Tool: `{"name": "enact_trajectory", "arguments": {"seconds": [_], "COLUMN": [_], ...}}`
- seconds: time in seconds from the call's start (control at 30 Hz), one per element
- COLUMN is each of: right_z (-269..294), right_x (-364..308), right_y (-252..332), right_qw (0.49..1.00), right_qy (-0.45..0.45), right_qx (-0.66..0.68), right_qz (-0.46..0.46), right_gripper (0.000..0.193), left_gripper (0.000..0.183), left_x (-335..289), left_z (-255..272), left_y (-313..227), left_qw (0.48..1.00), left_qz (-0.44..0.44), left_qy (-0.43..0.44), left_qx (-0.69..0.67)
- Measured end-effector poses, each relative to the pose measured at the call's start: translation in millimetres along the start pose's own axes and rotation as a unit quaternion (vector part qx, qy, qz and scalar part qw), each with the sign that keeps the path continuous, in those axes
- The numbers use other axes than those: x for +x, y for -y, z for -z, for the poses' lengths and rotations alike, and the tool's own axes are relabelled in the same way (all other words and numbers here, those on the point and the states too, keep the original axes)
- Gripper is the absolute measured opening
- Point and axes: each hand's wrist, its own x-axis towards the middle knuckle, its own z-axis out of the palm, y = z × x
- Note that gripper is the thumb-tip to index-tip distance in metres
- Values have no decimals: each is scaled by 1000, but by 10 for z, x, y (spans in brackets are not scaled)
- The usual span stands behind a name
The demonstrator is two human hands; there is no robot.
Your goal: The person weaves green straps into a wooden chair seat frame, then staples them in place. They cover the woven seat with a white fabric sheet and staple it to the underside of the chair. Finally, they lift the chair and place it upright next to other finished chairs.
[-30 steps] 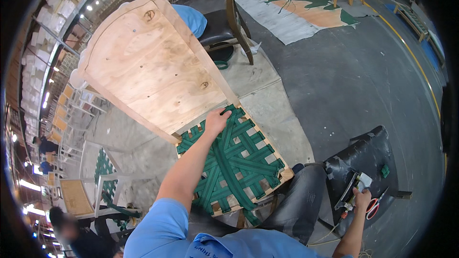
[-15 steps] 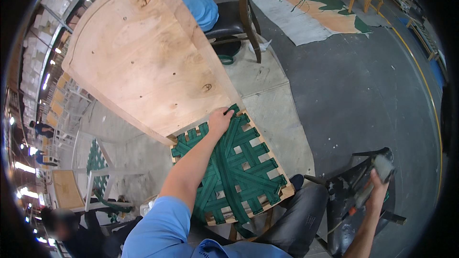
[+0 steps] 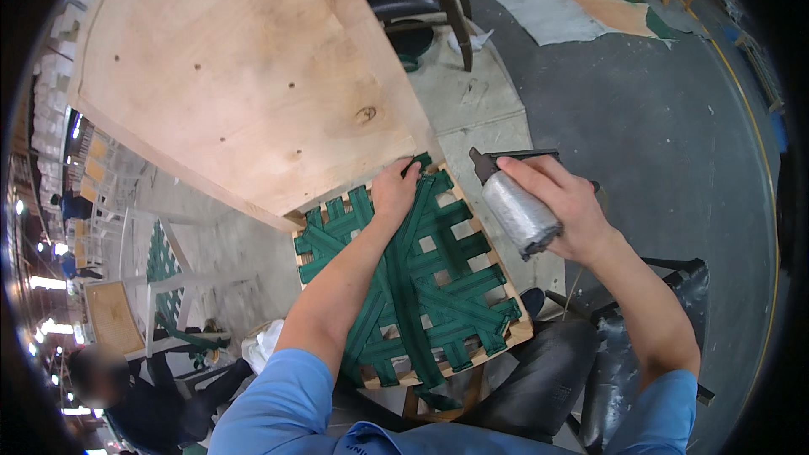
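The green woven webbing (image 3: pixel 413 278) on the wooden seat frame (image 3: pixel 514 333) is pinned near its far edge by the left hand (image 3: pixel 396 190), while a grey tape-wrapped staple gun (image 3: pixel 516 206) is gripped tight in the right hand (image 3: pixel 560 206), just right of it, nose pointed at that edge.

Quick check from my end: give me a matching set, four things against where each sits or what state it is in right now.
Things:
1. left hand
2. right hand
3. green webbing
4. plywood panel

Places or states:
A. woven across the wooden seat frame
B. pressing the strap at the far edge of the frame
C. standing behind the seat, bare wood with knots
D. closed around a grey stapler-like tool

Pairs: 1-B, 2-D, 3-A, 4-C
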Motion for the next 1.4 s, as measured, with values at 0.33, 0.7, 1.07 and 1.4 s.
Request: {"name": "enact_trajectory", "arguments": {"seconds": [0.33, 0.7, 1.07, 1.4], "right_z": [-1126, -1569, -1703, -1711], "right_x": [52, 252, 350, 382], "right_y": [-636, -902, -920, -874], "right_qw": [989, 971, 956, 949], "right_qy": [90, 127, 112, 132], "right_qx": [-112, -193, -257, -277], "right_qz": [36, 58, 85, 69], "right_gripper": [92, 87, 68, 67], "left_gripper": [33, 32, 34, 33], "left_x": [44, 24, 28, 60], "left_z": [-152, -217, -180, -144], "left_y": [75, 108, 68, 81], "left_qw": [999, 995, 997, 997], "left_qz": [-15, -36, -26, -41], "left_qy": [-47, -87, -69, -61], "left_qx": [-12, -17, -10, 13]}}
